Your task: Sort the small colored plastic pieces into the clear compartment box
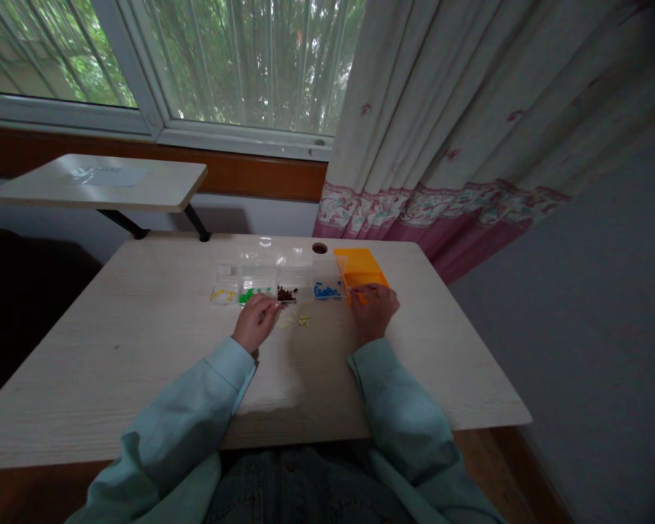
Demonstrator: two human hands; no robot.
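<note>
My left hand (254,322) is closed in a pinch in front of the clear compartment box (226,271). What its fingertips hold, if anything, is too small to make out. In the box sit yellow-and-white pieces (223,295), green pieces (249,295), dark brown pieces (287,293) and blue pieces (327,290). A small group of pale yellow pieces (303,320) lies on the table between my hands. My right hand (375,311) is at the front of an orange box (358,260), its fingers bent together and partly hiding it. Anything in that grip is hidden.
The light wooden table (158,378) has a round cable hole (319,248) near its back edge. A raised side shelf (158,175) on black brackets stands at the back left. A patterned curtain (393,131) hangs behind the right side, beside a window (251,65).
</note>
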